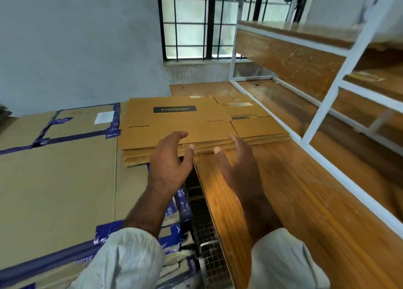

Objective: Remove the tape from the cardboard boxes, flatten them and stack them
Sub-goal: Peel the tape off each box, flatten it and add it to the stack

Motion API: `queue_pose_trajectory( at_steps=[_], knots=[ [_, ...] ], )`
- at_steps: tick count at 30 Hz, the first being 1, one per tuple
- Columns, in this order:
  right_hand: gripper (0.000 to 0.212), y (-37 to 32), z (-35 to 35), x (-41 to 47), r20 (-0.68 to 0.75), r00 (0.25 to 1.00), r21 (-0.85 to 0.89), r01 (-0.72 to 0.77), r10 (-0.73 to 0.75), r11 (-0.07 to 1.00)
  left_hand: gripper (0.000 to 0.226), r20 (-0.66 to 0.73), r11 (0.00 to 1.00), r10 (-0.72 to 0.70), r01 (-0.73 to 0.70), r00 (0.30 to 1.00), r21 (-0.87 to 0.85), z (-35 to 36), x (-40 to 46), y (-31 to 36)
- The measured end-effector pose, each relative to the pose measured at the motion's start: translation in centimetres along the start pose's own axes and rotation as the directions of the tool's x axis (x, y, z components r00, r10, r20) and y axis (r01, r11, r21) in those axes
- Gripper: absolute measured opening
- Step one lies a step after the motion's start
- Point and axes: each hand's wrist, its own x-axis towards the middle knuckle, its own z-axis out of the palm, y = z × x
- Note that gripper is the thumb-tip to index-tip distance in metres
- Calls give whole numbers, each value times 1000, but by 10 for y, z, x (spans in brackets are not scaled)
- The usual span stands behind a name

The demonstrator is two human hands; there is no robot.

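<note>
Hovering hands (172, 162) (237, 166) hide stack (196, 123) near edge.

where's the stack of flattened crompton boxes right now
In the head view the stack of flattened boxes lies at centre, just beyond both open hands, straddling the taped cartons on the left and the wooden table on the right.

one stack of flattened boxes (196, 125), two hands (170, 168), one shelf rack (327, 105)
</note>
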Motion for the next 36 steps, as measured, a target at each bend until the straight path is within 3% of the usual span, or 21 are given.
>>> queue_pose_trajectory(
  at_steps=[5, 8, 14, 21, 26, 36],
  knots=[
    [73, -18, -46, -102, 5, 996, -98, 84, -84, 992, 50, -30, 997, 5, -7, 1000, -71, -45, -94, 32],
    [77, -16, -76, -167, 40, 994, -157, 106, -101, 982, 45, -24, 989, -36, 32, 999, -144, -55, -154, 54],
    [78, -2, -143, -260, 58, 998, -241, 0, 14, 970, 54, 111, 985, -33, 51, 993, -166, -61, -244, 107],
    [85, 12, -194, -328, 50, 999, -221, 28, -17, 975, 55, 144, 997, 46, -38, 989, -60, -61, -310, 155],
    [85, 23, -218, -379, 79, 994, -257, 92, -75, 962, 63, 158, 988, 71, -92, 985, 124, -76, -369, 189],
    [86, 50, -276, -514, 266, 956, -255, 191, -122, 948, 62, 95, 984, -43, 26, 995, 176, -98, -541, 235]
  ],
)
